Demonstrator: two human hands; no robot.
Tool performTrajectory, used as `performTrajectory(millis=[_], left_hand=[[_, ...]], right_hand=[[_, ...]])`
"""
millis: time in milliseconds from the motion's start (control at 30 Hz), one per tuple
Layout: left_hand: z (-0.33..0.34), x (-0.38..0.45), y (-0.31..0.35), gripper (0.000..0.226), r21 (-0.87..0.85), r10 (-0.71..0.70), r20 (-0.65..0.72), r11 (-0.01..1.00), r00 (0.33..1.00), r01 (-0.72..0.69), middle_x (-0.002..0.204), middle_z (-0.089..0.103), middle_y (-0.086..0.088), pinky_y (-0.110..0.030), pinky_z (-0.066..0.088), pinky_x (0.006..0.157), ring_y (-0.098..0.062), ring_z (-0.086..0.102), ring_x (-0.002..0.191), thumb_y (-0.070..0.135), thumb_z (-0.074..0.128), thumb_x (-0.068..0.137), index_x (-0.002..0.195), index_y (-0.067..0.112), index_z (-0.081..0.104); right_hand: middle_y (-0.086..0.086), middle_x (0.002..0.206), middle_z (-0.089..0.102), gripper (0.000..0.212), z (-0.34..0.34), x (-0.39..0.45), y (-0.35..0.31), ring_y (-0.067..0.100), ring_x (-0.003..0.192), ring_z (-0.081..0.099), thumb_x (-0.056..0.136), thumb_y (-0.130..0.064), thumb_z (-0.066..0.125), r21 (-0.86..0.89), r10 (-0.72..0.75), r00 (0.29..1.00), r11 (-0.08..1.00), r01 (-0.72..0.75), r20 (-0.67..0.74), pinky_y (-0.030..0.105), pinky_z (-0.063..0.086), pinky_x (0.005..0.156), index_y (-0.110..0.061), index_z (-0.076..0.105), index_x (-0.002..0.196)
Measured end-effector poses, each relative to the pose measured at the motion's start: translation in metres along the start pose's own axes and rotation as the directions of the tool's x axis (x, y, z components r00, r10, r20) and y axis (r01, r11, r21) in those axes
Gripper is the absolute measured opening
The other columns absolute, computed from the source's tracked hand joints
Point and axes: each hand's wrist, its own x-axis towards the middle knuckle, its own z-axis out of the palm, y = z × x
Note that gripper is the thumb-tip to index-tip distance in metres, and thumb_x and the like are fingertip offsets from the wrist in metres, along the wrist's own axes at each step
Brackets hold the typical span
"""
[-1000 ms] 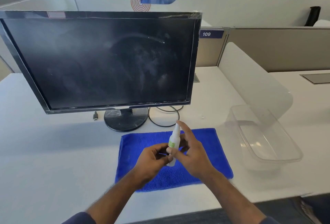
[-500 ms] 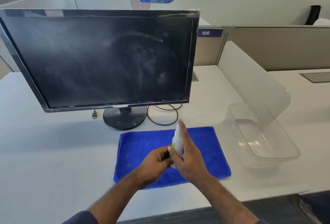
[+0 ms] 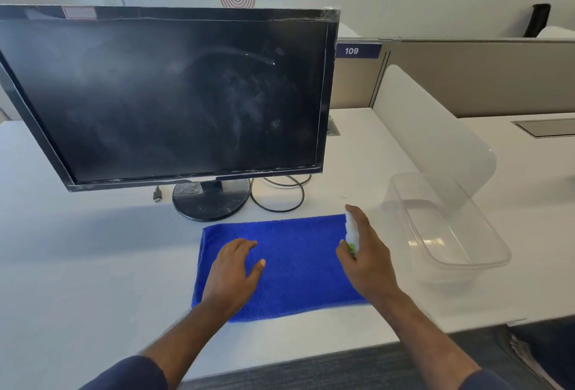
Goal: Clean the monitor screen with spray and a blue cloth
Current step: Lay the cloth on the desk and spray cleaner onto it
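Observation:
A black monitor (image 3: 168, 97) stands on the white desk, its dark screen smeared with pale streaks and specks. In front of its round base lies a folded blue cloth (image 3: 295, 252). My left hand (image 3: 231, 274) rests flat on the cloth's left part, fingers spread, holding nothing. My right hand (image 3: 365, 259) hovers over the cloth's right edge and grips a small white spray bottle (image 3: 352, 231) with a green label, index finger along its top. Most of the bottle is hidden by my fingers.
A clear plastic bin (image 3: 460, 234) sits to the right of the cloth, against a frosted divider (image 3: 429, 128). A looped cable (image 3: 280, 193) and a loose plug (image 3: 157, 195) lie by the monitor base (image 3: 211, 200). The desk edge (image 3: 280, 355) runs close to me.
My hands, together on the bottle at the cloth's middle, have parted. The left let go and dropped flat onto the cloth; the right carried the bottle to the right.

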Motion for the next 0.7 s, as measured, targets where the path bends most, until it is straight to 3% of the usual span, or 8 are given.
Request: performTrajectory(millis=[67, 133, 200, 433, 633, 700], left_hand=[[0.007, 0.000, -0.009, 0.065, 0.150, -0.014, 0.071, 0.989, 0.997, 0.003, 0.157, 0.032, 0.006, -0.035, 0.022, 0.119, -0.016, 0.022, 0.148, 0.060, 0.039, 0.095, 0.149, 0.024, 0.037], [0.015, -0.003, -0.019, 0.090, 0.270, -0.030, 0.126, 0.963, 0.992, -0.005, 0.164, 0.016, 0.007, -0.035, 0.008, 0.123, -0.016, 0.006, 0.152, 0.079, 0.009, 0.085, 0.155, 0.023, 0.022], [0.022, -0.007, -0.028, 0.106, 0.326, -0.022, 0.136, 0.945, 0.991, -0.024, 0.165, 0.006, 0.008, -0.033, -0.002, 0.121, -0.015, -0.001, 0.152, 0.082, -0.015, 0.073, 0.157, 0.023, 0.012], [0.030, -0.006, -0.034, 0.090, 0.342, -0.009, 0.121, 0.939, 0.993, -0.033, 0.165, -0.001, 0.008, -0.032, -0.006, 0.120, -0.014, -0.006, 0.151, 0.074, -0.003, 0.085, 0.157, 0.022, 0.003], [0.031, -0.005, -0.036, 0.088, 0.344, -0.004, 0.126, 0.938, 0.992, -0.039, 0.165, -0.003, 0.008, -0.033, -0.007, 0.120, -0.014, -0.007, 0.151, 0.072, 0.000, 0.086, 0.157, 0.021, 0.001], [0.032, -0.005, -0.037, 0.088, 0.340, -0.003, 0.126, 0.939, 0.992, -0.041, 0.165, -0.004, 0.008, -0.033, -0.007, 0.119, -0.014, -0.007, 0.151, 0.072, 0.000, 0.086, 0.157, 0.021, 0.000]], right_hand=[[-0.012, 0.112, 0.054, 0.069, -0.002, 0.000, 0.009, 0.010, 0.084, 0.057, 0.094, -0.016, 0.056, -0.067, 0.036, 0.999, 0.997, -0.033, 0.035, 0.011, 0.044, 0.066, -0.037, 0.023, 0.151], [-0.005, 0.096, 0.055, 0.071, -0.001, -0.002, 0.018, 0.012, 0.075, 0.057, 0.095, -0.018, 0.054, -0.127, 0.085, 0.993, 0.989, -0.074, 0.084, 0.018, 0.048, 0.063, -0.041, 0.020, 0.152], [-0.005, 0.092, 0.055, 0.068, 0.000, -0.006, 0.025, 0.010, 0.073, 0.057, 0.094, -0.020, 0.053, -0.148, 0.135, 0.983, 0.982, -0.116, 0.125, 0.019, 0.046, 0.064, -0.040, 0.022, 0.152], [-0.004, 0.135, 0.055, 0.059, -0.001, -0.016, 0.032, 0.006, 0.096, 0.052, 0.094, -0.017, 0.055, -0.166, 0.140, 0.983, 0.979, -0.120, 0.117, 0.018, 0.041, 0.085, -0.025, 0.032, 0.149], [-0.011, 0.111, 0.055, 0.068, -0.003, -0.012, 0.031, 0.010, 0.082, 0.057, 0.094, -0.015, 0.055, -0.121, 0.099, 0.988, 0.989, -0.085, 0.117, 0.018, 0.047, 0.072, -0.036, 0.025, 0.151], [-0.005, 0.102, 0.057, 0.069, -0.002, -0.008, 0.030, 0.013, 0.079, 0.058, 0.094, -0.016, 0.054, -0.134, 0.081, 0.985, 0.989, -0.060, 0.154, 0.023, 0.052, 0.069, -0.040, 0.024, 0.151]])
